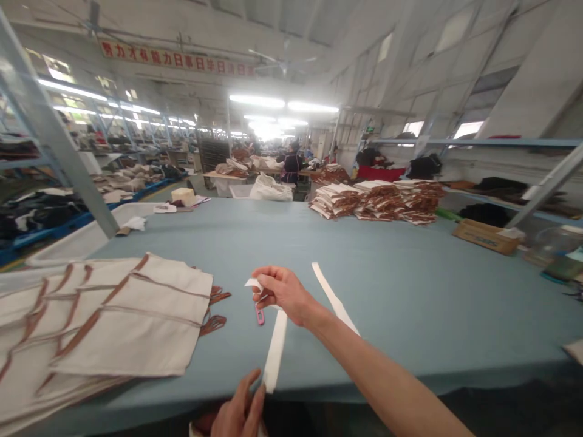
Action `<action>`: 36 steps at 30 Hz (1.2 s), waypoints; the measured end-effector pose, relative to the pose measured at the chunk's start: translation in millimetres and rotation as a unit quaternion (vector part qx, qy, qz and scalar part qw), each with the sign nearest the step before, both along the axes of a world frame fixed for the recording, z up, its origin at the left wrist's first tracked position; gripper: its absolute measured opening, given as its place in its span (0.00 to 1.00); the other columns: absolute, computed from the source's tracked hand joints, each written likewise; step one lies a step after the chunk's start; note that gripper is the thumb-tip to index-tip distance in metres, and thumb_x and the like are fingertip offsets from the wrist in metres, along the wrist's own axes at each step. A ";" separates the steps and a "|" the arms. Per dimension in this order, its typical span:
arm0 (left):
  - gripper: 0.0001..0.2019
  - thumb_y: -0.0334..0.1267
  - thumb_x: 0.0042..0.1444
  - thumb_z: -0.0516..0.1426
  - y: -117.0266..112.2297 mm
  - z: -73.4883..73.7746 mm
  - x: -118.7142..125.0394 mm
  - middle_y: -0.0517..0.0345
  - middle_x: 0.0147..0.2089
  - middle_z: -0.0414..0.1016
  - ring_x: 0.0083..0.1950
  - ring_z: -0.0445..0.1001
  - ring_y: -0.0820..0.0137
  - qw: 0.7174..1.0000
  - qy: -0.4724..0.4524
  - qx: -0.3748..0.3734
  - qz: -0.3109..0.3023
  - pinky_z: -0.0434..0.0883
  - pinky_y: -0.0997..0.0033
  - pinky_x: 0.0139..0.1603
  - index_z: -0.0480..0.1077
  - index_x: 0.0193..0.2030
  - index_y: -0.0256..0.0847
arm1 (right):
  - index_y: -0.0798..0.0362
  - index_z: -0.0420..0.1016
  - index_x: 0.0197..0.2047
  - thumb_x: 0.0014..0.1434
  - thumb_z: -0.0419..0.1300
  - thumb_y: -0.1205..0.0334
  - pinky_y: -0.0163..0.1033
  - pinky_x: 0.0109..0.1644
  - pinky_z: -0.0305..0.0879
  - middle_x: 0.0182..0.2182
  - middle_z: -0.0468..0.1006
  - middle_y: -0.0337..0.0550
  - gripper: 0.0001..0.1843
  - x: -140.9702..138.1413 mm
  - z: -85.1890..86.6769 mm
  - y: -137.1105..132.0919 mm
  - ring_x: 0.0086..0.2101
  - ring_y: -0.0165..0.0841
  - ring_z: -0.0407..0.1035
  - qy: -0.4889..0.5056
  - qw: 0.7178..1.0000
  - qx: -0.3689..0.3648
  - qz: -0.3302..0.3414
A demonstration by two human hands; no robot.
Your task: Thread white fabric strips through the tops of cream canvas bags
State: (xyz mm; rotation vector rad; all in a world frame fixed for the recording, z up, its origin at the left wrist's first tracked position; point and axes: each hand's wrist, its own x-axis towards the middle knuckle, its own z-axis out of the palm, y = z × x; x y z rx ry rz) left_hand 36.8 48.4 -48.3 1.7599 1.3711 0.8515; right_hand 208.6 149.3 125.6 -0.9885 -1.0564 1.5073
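My right hand (283, 292) is raised over the blue-grey table (410, 303), fingers closed on the upper end of a white fabric strip (276, 349); a small pink clip-like tool (259, 315) hangs below the fingers. My left hand (240, 413) at the bottom edge pinches the lower end of the same strip. A second white strip (334, 298) lies flat on the table just right of my right wrist. A fanned pile of cream canvas bags with brown trim (104, 321) lies to the left.
Stacks of brown-and-white bags (378, 200) sit at the table's far side. A cardboard box (485, 235) and shelving (523, 182) stand at right. A grey post (64, 152) rises at left. A person (290, 165) works far back.
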 end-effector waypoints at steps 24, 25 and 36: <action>0.14 0.43 0.65 0.60 -87.6 99.4 -26.7 0.59 0.30 0.74 0.26 0.65 0.75 0.932 -0.356 0.073 0.012 0.65 0.77 0.28 0.79 0.50 0.38 | 0.53 0.78 0.39 0.42 0.80 0.56 0.25 0.23 0.68 0.20 0.64 0.26 0.23 -45.2 -15.0 -132.6 0.20 0.20 0.63 0.136 0.983 -0.097 -0.077; 0.13 0.43 0.66 0.59 -89.0 103.1 -30.4 0.57 0.32 0.77 0.27 0.67 0.74 0.933 -0.350 0.083 0.007 0.66 0.76 0.30 0.81 0.46 0.37 | 0.52 0.78 0.39 0.42 0.80 0.55 0.25 0.24 0.68 0.20 0.64 0.26 0.24 -47.6 -19.9 -133.7 0.20 0.21 0.63 0.134 0.983 -0.098 -0.081; 0.12 0.38 0.66 0.58 -87.3 130.7 -76.3 0.50 0.37 0.84 0.35 0.78 0.69 0.964 -0.245 0.026 -0.101 0.74 0.72 0.40 0.82 0.44 0.35 | 0.53 0.78 0.49 0.58 0.69 0.50 0.40 0.37 0.75 0.41 0.82 0.48 0.20 -42.2 -80.7 -165.6 0.36 0.37 0.76 -0.257 0.961 0.021 -0.096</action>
